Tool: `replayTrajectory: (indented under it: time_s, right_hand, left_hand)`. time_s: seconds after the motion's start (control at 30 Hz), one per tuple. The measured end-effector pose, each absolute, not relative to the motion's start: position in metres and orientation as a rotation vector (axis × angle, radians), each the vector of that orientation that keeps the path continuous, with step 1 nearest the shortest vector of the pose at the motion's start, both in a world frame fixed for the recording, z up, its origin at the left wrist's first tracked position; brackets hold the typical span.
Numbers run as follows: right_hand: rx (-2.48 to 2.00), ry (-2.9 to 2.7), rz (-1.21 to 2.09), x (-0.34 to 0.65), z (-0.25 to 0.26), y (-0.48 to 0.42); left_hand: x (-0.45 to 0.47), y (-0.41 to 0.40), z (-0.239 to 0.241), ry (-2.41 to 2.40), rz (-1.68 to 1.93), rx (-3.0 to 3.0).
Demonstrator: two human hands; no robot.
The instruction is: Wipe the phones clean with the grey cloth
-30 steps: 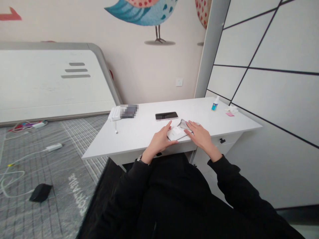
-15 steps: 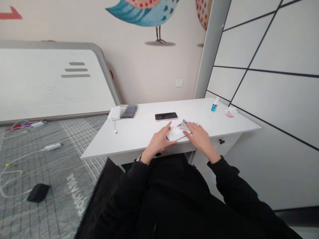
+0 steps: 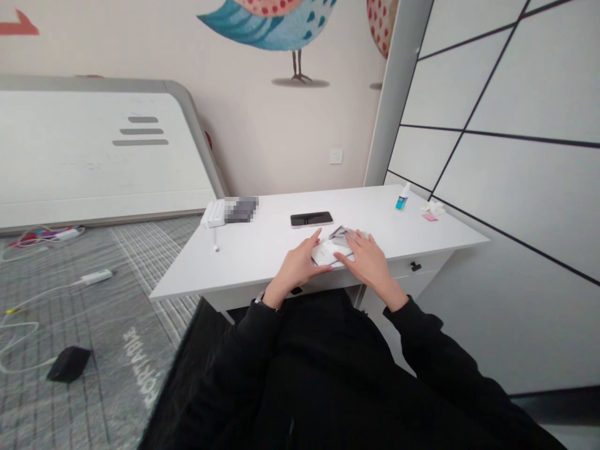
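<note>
A small white packet (image 3: 325, 252) with a grey flap at its far end lies near the front edge of the white desk (image 3: 262, 250). My left hand (image 3: 297, 265) rests flat on the desk against the packet's left side, fingers stretched out. My right hand (image 3: 365, 259) lies on the packet's right part, fingers spread and pressing it down. A black phone (image 3: 311, 219) lies face up just beyond the packet.
A small bottle with a blue label (image 3: 402, 197) and a pink and white scrap (image 3: 431, 212) sit at the desk's far right. A white box (image 3: 213, 215) with a blurred item is at the far left. Cables (image 3: 28, 300) and a black pouch (image 3: 68, 364) lie on the grey rug.
My right hand has slid a little to the left over the packet, covering more of the grey flap. My left hand stays where it was.
</note>
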State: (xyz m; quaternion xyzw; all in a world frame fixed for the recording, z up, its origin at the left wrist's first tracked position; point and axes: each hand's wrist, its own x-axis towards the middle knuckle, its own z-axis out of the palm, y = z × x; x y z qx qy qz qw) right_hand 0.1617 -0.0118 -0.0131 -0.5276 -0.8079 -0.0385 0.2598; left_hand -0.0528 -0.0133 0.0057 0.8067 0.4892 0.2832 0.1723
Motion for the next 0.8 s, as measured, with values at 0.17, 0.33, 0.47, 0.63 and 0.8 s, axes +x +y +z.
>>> replayTrajectory:
  time_s: [0.17,0.33,0.47,0.63,0.8]
  right_hand:
    - [-1.198,-2.360,-0.043,0.106,-0.020,-0.041]
    - [-1.433,-2.173,-0.069,0.165,-0.016,-0.013]
    - [-1.513,-2.120,-0.114,0.180,-0.016,-0.005]
    - [-1.215,-2.372,-0.039,0.123,-0.024,-0.038]
    - [-1.338,-2.262,-0.050,0.153,-0.016,-0.020]
  left_hand:
    - [-0.055,-0.014,0.005,1.411,0.781,2.306]
    - [-0.055,-0.016,0.007,1.422,0.780,2.302]
    - [-0.054,-0.016,0.007,1.411,0.806,2.290]
    - [-0.057,-0.016,0.007,1.410,0.792,2.293]
    - [-0.056,-0.016,0.008,1.402,0.784,2.308]
